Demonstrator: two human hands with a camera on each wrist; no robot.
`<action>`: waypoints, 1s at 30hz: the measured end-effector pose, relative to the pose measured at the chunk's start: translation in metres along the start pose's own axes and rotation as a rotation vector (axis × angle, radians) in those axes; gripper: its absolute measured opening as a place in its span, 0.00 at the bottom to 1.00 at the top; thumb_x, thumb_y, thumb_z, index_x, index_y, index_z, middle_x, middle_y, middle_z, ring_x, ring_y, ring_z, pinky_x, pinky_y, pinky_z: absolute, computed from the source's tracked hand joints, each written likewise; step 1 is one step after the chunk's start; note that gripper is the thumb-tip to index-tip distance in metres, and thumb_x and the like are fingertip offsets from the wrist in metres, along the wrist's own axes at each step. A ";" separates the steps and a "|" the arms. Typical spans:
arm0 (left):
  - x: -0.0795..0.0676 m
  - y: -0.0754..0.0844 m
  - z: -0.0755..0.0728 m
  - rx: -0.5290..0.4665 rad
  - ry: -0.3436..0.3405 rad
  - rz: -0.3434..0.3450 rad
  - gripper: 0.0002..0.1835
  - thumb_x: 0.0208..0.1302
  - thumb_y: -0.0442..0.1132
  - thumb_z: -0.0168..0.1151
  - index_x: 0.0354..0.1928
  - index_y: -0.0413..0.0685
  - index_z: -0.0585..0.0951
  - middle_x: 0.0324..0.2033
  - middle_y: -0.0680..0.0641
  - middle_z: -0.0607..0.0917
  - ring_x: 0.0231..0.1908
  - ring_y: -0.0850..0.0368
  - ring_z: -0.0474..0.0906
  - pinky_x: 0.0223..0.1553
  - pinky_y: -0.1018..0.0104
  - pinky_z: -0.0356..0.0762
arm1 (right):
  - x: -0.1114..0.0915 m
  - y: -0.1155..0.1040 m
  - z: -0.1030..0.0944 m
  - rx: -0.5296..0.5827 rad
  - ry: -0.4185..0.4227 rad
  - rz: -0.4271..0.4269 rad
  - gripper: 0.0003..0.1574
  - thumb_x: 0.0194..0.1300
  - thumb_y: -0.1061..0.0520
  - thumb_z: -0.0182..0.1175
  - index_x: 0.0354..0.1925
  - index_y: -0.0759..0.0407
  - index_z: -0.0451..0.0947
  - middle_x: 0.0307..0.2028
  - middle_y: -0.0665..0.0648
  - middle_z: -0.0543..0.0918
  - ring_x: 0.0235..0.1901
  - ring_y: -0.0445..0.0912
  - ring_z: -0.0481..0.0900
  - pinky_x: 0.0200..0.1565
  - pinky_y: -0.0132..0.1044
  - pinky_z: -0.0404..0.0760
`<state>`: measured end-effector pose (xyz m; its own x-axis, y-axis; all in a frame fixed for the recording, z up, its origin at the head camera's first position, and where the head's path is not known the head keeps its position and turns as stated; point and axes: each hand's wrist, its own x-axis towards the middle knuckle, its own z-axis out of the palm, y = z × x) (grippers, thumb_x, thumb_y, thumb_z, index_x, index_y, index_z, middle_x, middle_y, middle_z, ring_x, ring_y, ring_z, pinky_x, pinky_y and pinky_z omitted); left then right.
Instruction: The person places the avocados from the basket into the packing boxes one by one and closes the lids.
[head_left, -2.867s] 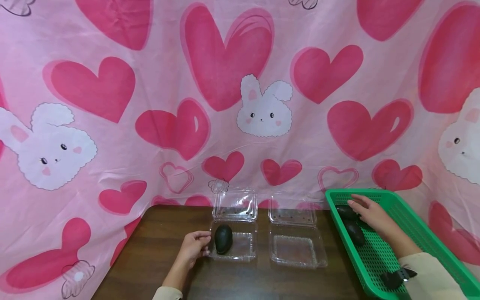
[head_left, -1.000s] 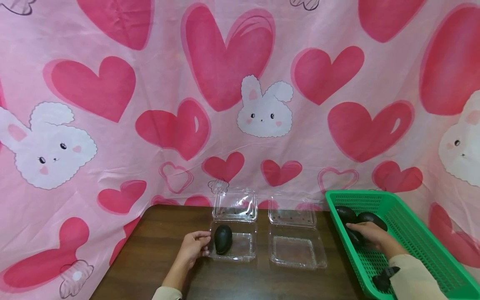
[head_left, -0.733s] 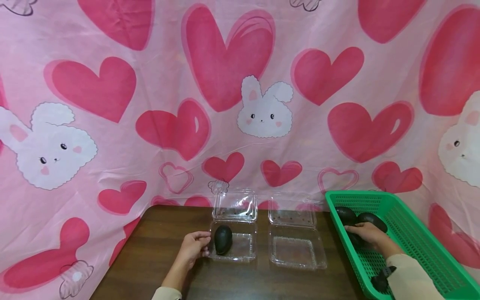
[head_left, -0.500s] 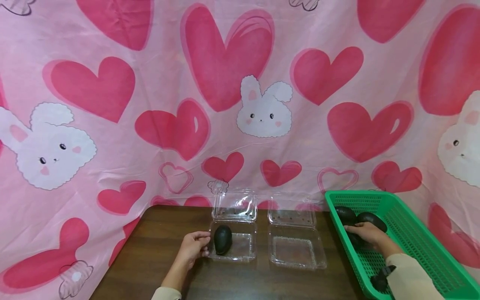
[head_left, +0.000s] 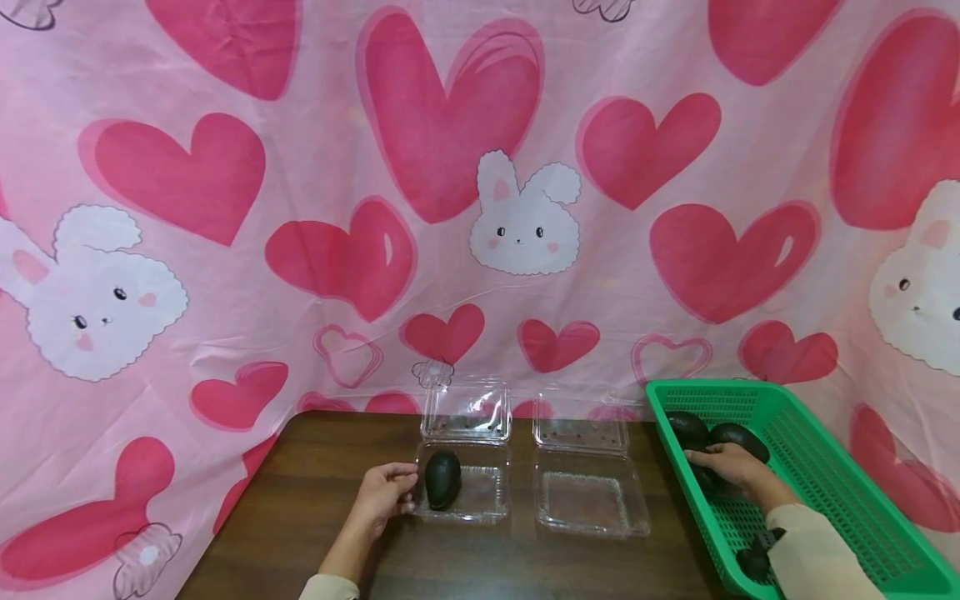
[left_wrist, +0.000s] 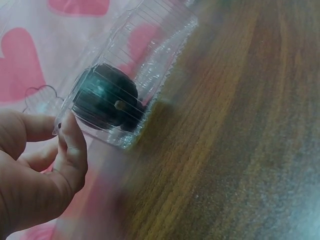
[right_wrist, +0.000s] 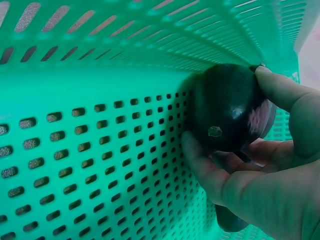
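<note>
My left hand (head_left: 382, 497) pinches the left rim of a clear plastic clamshell box (head_left: 487, 504), its lid raised at the back. One dark avocado (head_left: 442, 480) lies in the left part of that box. In the left wrist view, thumb and fingers meet on the box's edge, with the avocado (left_wrist: 105, 95) showing through the wall. Inside the green basket (head_left: 840, 492), my right hand (head_left: 731, 467) grips an avocado (right_wrist: 225, 107), its thumb on one side and fingers curled beneath. Two more avocados, one at the left corner (head_left: 686, 429) and another beside it (head_left: 738, 440), lie just beyond this hand.
A second clear clamshell box (head_left: 592, 500), lid up, stands between the first box and the basket on the brown wooden table (head_left: 292, 508). Behind hangs a pink cloth (head_left: 427, 283) with hearts and rabbits. Part of another dark object (right_wrist: 230, 219) shows below the right hand.
My right hand has drawn back from the basket's far end and now grips a nearer avocado. One avocado there now lies farther right. The left hand stays at the box rim.
</note>
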<state>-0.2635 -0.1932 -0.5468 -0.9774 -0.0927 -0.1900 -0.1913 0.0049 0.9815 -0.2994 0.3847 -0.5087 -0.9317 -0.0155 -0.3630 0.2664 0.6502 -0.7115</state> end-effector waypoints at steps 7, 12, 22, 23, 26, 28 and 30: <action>0.001 0.001 -0.001 -0.006 0.001 -0.001 0.13 0.71 0.28 0.61 0.52 0.23 0.79 0.28 0.47 0.77 0.25 0.57 0.71 0.22 0.68 0.80 | -0.001 -0.004 -0.001 -0.034 0.010 -0.004 0.60 0.77 0.38 0.54 0.70 0.92 0.45 0.69 0.90 0.50 0.68 0.80 0.56 0.64 0.67 0.74; 0.000 0.001 -0.002 -0.008 0.004 -0.009 0.13 0.71 0.27 0.60 0.52 0.23 0.79 0.28 0.48 0.76 0.25 0.57 0.71 0.22 0.68 0.80 | -0.003 -0.009 -0.001 -0.042 0.017 -0.015 0.60 0.76 0.38 0.55 0.69 0.92 0.46 0.69 0.90 0.51 0.68 0.80 0.58 0.63 0.67 0.74; -0.001 0.000 -0.003 -0.013 0.004 -0.005 0.14 0.70 0.28 0.61 0.52 0.22 0.79 0.28 0.48 0.76 0.25 0.57 0.71 0.23 0.69 0.80 | -0.004 -0.010 0.001 0.015 0.020 -0.011 0.59 0.76 0.40 0.57 0.69 0.92 0.47 0.69 0.89 0.53 0.66 0.79 0.63 0.59 0.61 0.81; -0.001 -0.001 -0.003 -0.014 0.002 -0.006 0.14 0.70 0.27 0.61 0.52 0.22 0.79 0.28 0.48 0.76 0.25 0.57 0.71 0.23 0.69 0.80 | -0.003 -0.009 0.001 0.023 0.016 -0.012 0.59 0.76 0.40 0.57 0.69 0.92 0.47 0.69 0.89 0.52 0.67 0.78 0.63 0.59 0.60 0.82; -0.001 -0.002 -0.002 -0.010 0.002 -0.008 0.14 0.70 0.27 0.60 0.52 0.23 0.79 0.29 0.48 0.77 0.25 0.57 0.71 0.23 0.69 0.80 | -0.003 -0.006 0.000 0.022 0.004 -0.012 0.60 0.76 0.40 0.57 0.70 0.92 0.44 0.70 0.89 0.49 0.68 0.79 0.61 0.58 0.59 0.82; -0.001 -0.002 -0.002 -0.009 -0.001 -0.009 0.14 0.70 0.27 0.60 0.53 0.23 0.79 0.29 0.48 0.77 0.25 0.58 0.71 0.23 0.69 0.80 | -0.004 -0.004 -0.001 0.025 -0.002 -0.014 0.60 0.77 0.41 0.56 0.70 0.92 0.43 0.70 0.90 0.48 0.68 0.79 0.60 0.58 0.59 0.82; -0.001 -0.001 -0.001 -0.006 -0.001 -0.009 0.14 0.71 0.28 0.60 0.53 0.23 0.79 0.29 0.48 0.77 0.25 0.58 0.71 0.23 0.69 0.80 | -0.006 -0.004 -0.002 0.022 -0.005 -0.015 0.59 0.77 0.41 0.56 0.70 0.92 0.43 0.69 0.90 0.49 0.68 0.80 0.60 0.58 0.60 0.83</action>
<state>-0.2624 -0.1944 -0.5479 -0.9758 -0.0917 -0.1986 -0.1993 -0.0023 0.9799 -0.2952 0.3838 -0.5021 -0.9344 -0.0293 -0.3550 0.2575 0.6329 -0.7301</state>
